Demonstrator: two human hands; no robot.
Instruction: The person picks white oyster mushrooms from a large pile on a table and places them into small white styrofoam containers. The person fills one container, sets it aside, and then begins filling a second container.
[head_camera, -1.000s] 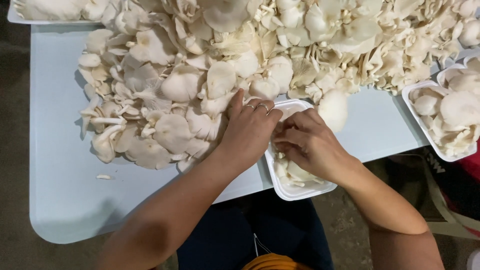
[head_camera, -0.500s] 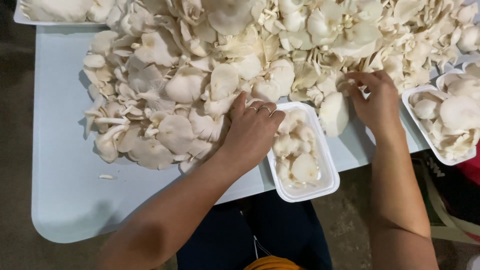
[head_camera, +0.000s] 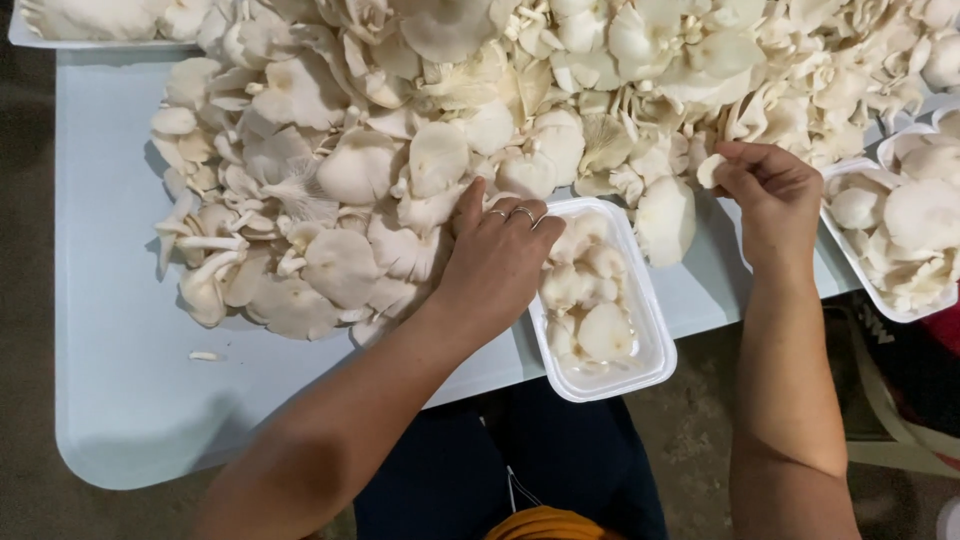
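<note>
A big heap of pale oyster mushrooms (head_camera: 420, 120) covers the far part of a light blue table (head_camera: 120, 370). A white foam tray (head_camera: 652, 345) partly filled with mushrooms sits at the table's near edge. My left hand (head_camera: 497, 262), with rings on it, rests on the tray's left rim and the mushrooms beside it, fingers curled. My right hand (head_camera: 770, 200) is raised at the heap's right side, pinching a small mushroom piece (head_camera: 710, 170) between thumb and fingers.
Another white tray (head_camera: 880, 290) full of mushrooms stands at the right edge, with a second one behind it. A small mushroom scrap (head_camera: 204, 356) lies on the bare table at the left. The table's front edge runs just before my legs.
My right hand left the tray, moved right to the heap and now holds a small mushroom piece. My left hand has stayed by the tray's left rim.
</note>
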